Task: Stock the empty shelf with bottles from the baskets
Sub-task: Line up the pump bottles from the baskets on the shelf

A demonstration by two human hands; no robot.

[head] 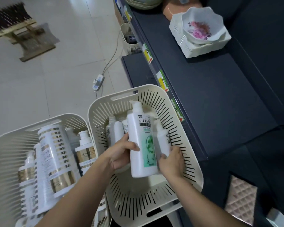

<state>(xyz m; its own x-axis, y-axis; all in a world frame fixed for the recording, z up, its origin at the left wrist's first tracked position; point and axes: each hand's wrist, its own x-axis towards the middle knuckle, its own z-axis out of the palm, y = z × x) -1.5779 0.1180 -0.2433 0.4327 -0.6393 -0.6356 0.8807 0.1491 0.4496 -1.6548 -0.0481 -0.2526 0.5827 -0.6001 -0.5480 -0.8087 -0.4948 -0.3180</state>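
A white pump bottle with a green CLEAR label (142,141) is held above the right cream slotted basket (189,163). My left hand (121,153) grips its left side and my right hand (170,163) wraps its lower right side. Behind it, more white bottles (117,133) stand in that basket, one (161,136) close against my right hand. The left cream basket (10,145) holds several white-and-gold bottles (56,154). The dark shelf (211,99) runs along the right, bare in its near part.
On the shelf's far end sit a floral bowl (202,25) in a white basket and an orange dish (175,5). Price tags (161,80) line the shelf edge. A power strip with cable (97,82) lies on the tiled floor. A wooden brush stand (18,30) is far left.
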